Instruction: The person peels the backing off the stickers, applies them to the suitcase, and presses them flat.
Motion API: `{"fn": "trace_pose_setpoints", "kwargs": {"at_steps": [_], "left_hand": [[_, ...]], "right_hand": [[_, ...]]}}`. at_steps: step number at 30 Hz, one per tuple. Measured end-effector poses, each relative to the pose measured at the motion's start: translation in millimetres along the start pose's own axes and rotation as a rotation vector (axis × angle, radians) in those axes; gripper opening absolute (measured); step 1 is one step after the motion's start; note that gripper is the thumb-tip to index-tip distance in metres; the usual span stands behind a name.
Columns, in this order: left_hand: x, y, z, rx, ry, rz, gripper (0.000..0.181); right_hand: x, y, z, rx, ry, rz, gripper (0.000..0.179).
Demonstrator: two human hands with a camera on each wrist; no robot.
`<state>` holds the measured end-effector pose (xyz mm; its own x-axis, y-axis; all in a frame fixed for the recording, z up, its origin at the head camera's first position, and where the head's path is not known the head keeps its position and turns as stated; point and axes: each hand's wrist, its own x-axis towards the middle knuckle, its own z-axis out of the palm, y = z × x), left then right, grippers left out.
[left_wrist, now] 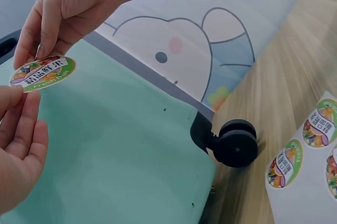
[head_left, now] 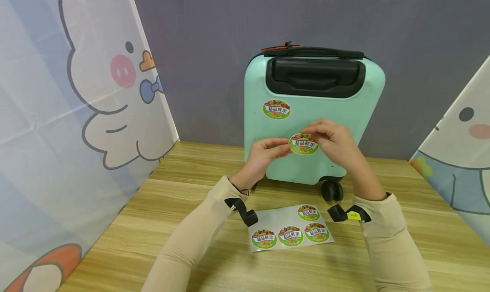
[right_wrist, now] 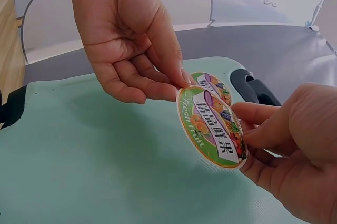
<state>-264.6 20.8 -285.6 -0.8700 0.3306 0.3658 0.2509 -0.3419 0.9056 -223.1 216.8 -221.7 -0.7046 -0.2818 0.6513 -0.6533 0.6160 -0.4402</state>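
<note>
An oval fruit sticker (head_left: 303, 144) is stretched between the two hands in front of a mint-green suitcase (head_left: 306, 171). The left hand (head_left: 264, 157) pinches its left edge between thumb and fingers. At the opposite edge, the right hand (head_left: 336, 142) pinches it with thumb and forefinger. In the right wrist view the held sticker (right_wrist: 210, 128) stands away from the suitcase's face and partly overlaps a matching sticker (right_wrist: 215, 84) stuck there. That stuck sticker (head_left: 276, 109) lies at the suitcase's upper left in the head view.
A white sheet (head_left: 275, 217) with several fruit stickers lies on the wooden table (head_left: 214, 258) before the suitcase. Black wheels (head_left: 331, 191) and a recessed black handle (head_left: 315, 77) show on the suitcase. Cartoon-printed cloths (head_left: 38, 126) flank it, with a dark grey panel (head_left: 203, 62) behind.
</note>
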Motion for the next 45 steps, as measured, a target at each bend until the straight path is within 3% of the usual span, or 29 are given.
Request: {"fn": "trace_pose_setpoints", "kwargs": {"at_steps": [9, 21, 36, 45], "left_hand": [[4.7, 5.6, 3.0, -0.008, 0.004, 0.011, 0.026], [8.9, 12.7, 9.5, -0.028, -0.031, 0.054, 0.038], [15.7, 20.5, 19.3, -0.022, -0.021, 0.035, 0.051], [19.1, 21.4, 23.0, -0.033, -0.001, 0.035, 0.059]], "right_hand": [[2.5, -3.5, -4.8, 0.011, 0.053, -0.013, 0.026], [4.8, -6.0, -10.7, 0.034, 0.113, 0.073, 0.026], [11.0, -6.2, -9.1, -0.024, 0.232, 0.006, 0.033], [15.3, -4.3, -4.4, -0.094, 0.290, -0.110, 0.034]]}}
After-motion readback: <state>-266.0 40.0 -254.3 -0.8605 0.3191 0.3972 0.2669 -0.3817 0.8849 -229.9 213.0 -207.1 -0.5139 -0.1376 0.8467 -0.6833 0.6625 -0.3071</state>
